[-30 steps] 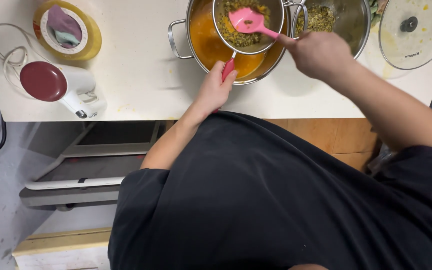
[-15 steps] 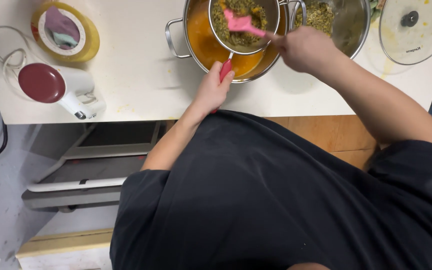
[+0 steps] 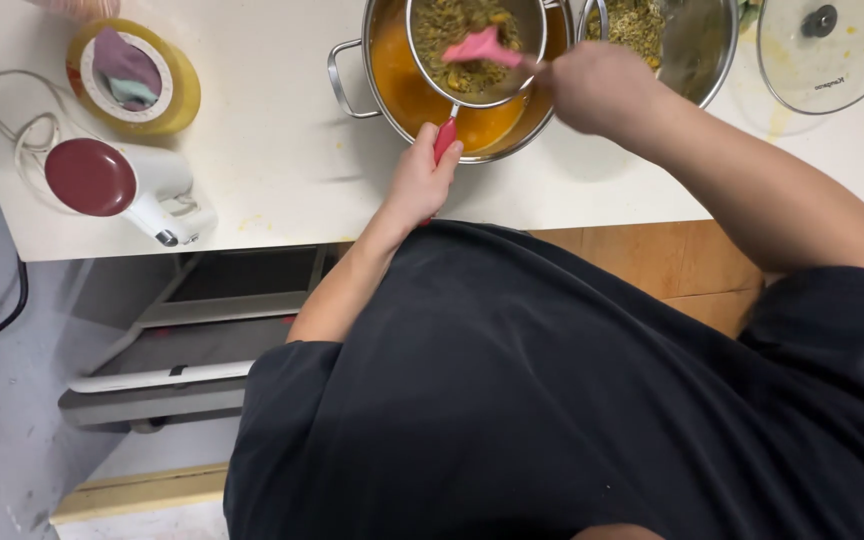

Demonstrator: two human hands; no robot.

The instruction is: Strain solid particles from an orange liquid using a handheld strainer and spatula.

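Sieve over the pot: risks and contents

Sieve (image 3: 474, 45) sits above the open steel pot (image 3: 407, 95), its red handle (image 3: 444, 140) pointing back toward us. Our left hand (image 3: 420, 180) has its grip clenched round that handle. Our right hand (image 3: 600, 88) is closed on the stem of a pink spatula (image 3: 482, 47), whose blade lies in the sieve's contents. The right hand looks slightly blurred.

Risks, as we judge them:
- The sieve appears held up by one hand only; hard pressing with the spatula could tip it and drop solids into the liquid below.
- A slip of the left hand could splash orange liquid onto the worktop (image 3: 282, 150), which already shows yellowish smears.
- We cannot tell whether the sieve's far rim rests on the pot edge; if not, the load is all on the handle.

Containers:
- Sieve: greenish-brown chopped solids with a few orange bits.
- Pot: orange liquid, seen under and beside the sieve.
- Steel bowl (image 3: 697, 50), just right of the pot: more of the same greenish solids on its left side.
- Glass lid (image 3: 832, 50), lying flat at the far right, apart from the pot.
- Yellow tub (image 3: 137, 75), far left: a crumpled cloth inside.
- White appliance (image 3: 117, 185) with a dark red top and a coiled cord, near the tub.
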